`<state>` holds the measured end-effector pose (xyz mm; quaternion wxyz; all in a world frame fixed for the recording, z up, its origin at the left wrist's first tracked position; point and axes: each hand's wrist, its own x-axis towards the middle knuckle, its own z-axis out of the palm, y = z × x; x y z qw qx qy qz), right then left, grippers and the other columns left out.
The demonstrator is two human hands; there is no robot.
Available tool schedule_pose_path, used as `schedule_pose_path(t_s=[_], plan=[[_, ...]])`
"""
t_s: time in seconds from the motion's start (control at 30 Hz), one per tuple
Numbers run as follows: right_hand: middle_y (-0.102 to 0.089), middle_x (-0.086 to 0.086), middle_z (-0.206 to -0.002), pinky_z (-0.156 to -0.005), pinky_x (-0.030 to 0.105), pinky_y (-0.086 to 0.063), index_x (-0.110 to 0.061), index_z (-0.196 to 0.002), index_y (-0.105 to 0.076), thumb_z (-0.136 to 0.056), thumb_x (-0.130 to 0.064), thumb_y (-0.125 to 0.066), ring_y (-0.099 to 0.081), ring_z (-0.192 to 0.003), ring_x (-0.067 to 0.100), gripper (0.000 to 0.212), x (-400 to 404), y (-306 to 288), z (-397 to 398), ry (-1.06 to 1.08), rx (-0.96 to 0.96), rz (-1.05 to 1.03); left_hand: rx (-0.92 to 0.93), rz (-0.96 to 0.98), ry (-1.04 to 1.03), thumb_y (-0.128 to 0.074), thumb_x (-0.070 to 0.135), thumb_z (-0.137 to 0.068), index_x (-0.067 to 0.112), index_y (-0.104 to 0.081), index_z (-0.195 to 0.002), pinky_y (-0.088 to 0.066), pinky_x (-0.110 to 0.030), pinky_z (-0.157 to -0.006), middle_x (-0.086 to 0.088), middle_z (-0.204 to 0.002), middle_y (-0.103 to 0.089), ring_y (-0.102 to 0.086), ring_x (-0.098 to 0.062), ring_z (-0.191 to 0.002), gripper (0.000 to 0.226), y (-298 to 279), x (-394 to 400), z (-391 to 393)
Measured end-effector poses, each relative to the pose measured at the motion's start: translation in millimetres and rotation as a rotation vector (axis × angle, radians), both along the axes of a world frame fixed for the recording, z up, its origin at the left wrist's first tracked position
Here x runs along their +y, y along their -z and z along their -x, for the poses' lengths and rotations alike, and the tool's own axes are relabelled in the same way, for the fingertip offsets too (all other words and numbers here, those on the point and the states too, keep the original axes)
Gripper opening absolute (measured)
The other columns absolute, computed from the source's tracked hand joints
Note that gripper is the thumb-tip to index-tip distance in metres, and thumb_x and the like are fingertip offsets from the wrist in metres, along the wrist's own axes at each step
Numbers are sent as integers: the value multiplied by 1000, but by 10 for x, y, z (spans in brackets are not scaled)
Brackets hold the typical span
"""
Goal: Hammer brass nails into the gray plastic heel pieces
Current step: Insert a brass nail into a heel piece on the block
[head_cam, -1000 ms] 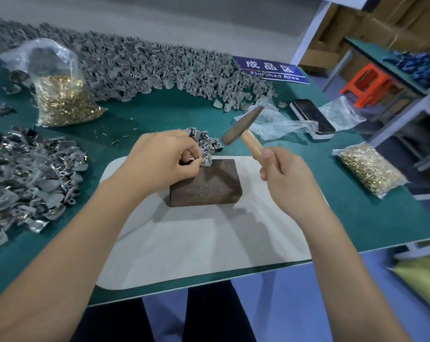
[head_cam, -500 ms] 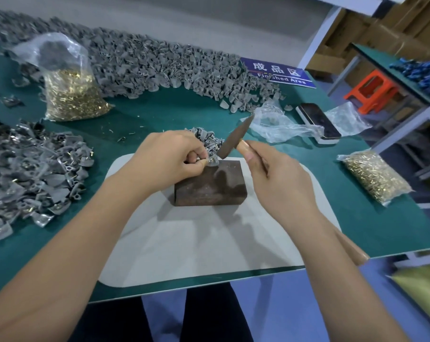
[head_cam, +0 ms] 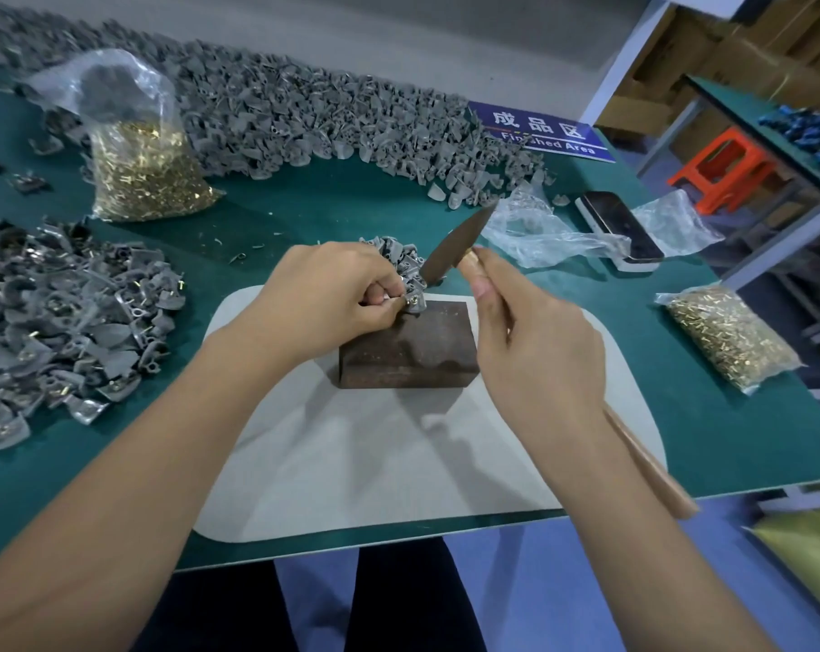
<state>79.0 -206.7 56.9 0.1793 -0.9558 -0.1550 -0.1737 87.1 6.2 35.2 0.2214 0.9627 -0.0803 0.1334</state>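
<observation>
My left hand (head_cam: 332,294) pinches a gray plastic heel piece (head_cam: 415,301) with a brass nail in it, at the far left corner of a brown block (head_cam: 408,350). My right hand (head_cam: 535,350) grips the wooden handle of a hammer (head_cam: 455,249). The hammer's dark head slants down to just above the heel piece. The handle's end (head_cam: 652,468) sticks out behind my right wrist. A small heap of heel pieces (head_cam: 394,254) lies just beyond the block.
The block stands on a white mat (head_cam: 375,463) on a green table (head_cam: 304,214). Heel piece piles lie at the left (head_cam: 60,322) and along the back (head_cam: 304,120). Nail bags sit at back left (head_cam: 144,176) and right (head_cam: 728,341). A phone (head_cam: 619,228) lies beside crumpled plastic (head_cam: 535,232).
The hammer swung down from a raised position at the right to the heel piece on the block. My left hand kept its pinch in place.
</observation>
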Motion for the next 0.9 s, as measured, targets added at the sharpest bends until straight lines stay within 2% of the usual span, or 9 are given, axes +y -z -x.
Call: schedule_pose_path(t_s=[0.17, 0.3, 0.43, 0.53, 0.67, 0.8, 0.9], plan=[[-71, 1, -88, -57, 38, -37, -42, -139, -56, -109, -41, -40, -64, -78, 37, 35, 41, 7, 50, -47, 33, 59, -11, -3, 6, -69, 30, -87, 32, -75, -94, -32, -29, -62, 14, -77, -56, -46, -5, -73, 9, -5, -5, 13], [-72, 2, -88, -56, 36, -33, -38, -140, -57, -108, -37, -41, -63, -74, 34, 36, 40, -14, 89, -25, -35, -41, -2, -7, 16, -69, 31, -89, 33, -74, -97, -31, -29, -62, 14, -78, -55, -45, -5, -75, 10, -3, 9, 4], [-72, 3, -89, -59, 37, -32, -42, -137, -56, -108, -43, -35, -64, -79, 37, 35, 33, -40, 28, 0, 57, 101, -5, 12, 34, -68, 29, -89, 34, -75, -98, -31, -28, -62, 16, -76, -53, -46, -3, -75, 12, 5, 17, -2], [-72, 3, -90, -58, 38, -35, -42, -140, -54, -108, -41, -35, -64, -79, 36, 37, 48, -54, 52, 7, 1, 21, 0, 33, 50, -70, 28, -89, 33, -74, -97, -31, -28, -62, 16, -77, -54, -47, -5, -74, 10, 19, 31, -13], [-72, 3, -89, -58, 37, -33, -41, -138, -56, -108, -41, -37, -65, -80, 37, 35, 44, -34, 37, -23, 48, 91, 13, 92, 65, -71, 31, -90, 33, -75, -94, -37, -27, -62, 17, -79, -57, -52, -1, -72, 6, 37, 50, -23], [-72, 4, -90, -57, 36, -35, -38, -141, -57, -108, -36, -41, -64, -76, 36, 36, 45, -23, 76, -10, -30, -30, 28, 142, 77, -73, 30, -89, 33, -75, -92, -46, -31, -65, 16, -80, -59, -57, -6, -76, 5, 53, 61, -37], [-70, 0, -86, -57, 37, -36, -42, -138, -56, -108, -41, -37, -63, -77, 34, 35, 43, -17, 79, -31, 33, 54, 28, 153, 73, -72, 31, -89, 33, -75, -93, -49, -33, -67, 13, -82, -61, -58, -9, -77, 5, 63, 59, -45]])
